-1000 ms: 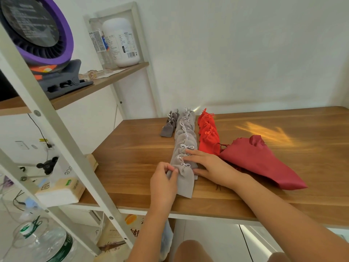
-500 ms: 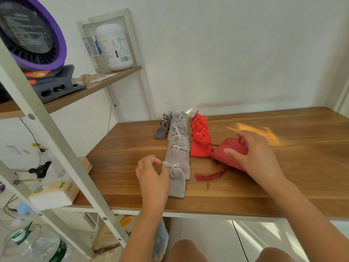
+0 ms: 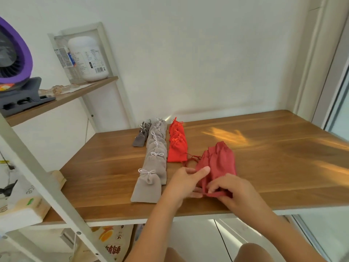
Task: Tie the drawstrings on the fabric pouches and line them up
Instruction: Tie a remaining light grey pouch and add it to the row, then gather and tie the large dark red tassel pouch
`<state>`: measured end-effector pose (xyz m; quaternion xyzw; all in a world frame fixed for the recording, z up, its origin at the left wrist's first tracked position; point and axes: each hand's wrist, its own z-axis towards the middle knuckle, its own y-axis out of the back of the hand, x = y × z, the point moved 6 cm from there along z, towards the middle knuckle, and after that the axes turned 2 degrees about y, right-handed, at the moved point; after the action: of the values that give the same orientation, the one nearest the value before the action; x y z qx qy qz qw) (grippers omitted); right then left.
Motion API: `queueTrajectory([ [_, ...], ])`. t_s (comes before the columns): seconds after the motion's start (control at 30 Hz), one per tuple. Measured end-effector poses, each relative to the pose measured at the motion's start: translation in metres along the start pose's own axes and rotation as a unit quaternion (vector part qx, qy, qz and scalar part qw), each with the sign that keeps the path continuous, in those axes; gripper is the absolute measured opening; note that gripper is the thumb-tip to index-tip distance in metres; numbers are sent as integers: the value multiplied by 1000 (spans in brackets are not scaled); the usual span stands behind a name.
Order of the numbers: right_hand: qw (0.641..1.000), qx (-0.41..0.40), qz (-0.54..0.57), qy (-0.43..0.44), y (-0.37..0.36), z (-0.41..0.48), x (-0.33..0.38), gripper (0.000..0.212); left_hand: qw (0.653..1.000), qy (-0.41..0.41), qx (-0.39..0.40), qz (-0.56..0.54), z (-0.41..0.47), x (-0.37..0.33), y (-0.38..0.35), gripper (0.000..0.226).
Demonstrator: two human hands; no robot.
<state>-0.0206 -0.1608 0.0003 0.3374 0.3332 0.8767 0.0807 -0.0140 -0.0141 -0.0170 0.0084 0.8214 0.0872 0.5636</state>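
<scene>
A large dark red pouch [image 3: 220, 161] lies near the front of the wooden table [image 3: 264, 167], its near end gathered between both hands. My left hand [image 3: 186, 181] pinches its left edge, thumb on top. My right hand [image 3: 229, 191] curls over the bunched near end. Its red drawstring [image 3: 191, 159] trails toward the back left. To the left, a row of light grey pouches with tied bows [image 3: 154, 159] runs front to back. Beside that row is a row of bright red tied pouches [image 3: 177, 143]. A short row of darker grey pouches [image 3: 141, 135] lies further left.
A white metal shelf frame [image 3: 34, 167] crosses the left foreground. Its wooden shelf [image 3: 62, 100] carries a white jar [image 3: 88, 59], a clear bottle and a purple fan [image 3: 11, 59]. Boxes sit lower left. A window frame rises at the right.
My left hand left the front grey pouch and moved right to the dark red pouch. My right hand pulled that pouch nearer, and both hands now hold its near end.
</scene>
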Motion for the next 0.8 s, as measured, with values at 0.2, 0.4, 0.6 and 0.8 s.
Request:
queueTrajectory([
  [0.2,982,61,162,-75,16,-22,16,11,998,-26,-45,48,3,11,12,37],
  [0.4,969,-69,48,-232,54,-4,-31,60,996,-64,25,59,-10,11,8,41],
  [0.6,958,111,8,-265,32,31,-61,25,995,-27,76,50,-15,14,5,26],
  [0.8,980,79,69,-172,31,38,-43,20,997,-6,32,-63,-18,0,5,30],
])
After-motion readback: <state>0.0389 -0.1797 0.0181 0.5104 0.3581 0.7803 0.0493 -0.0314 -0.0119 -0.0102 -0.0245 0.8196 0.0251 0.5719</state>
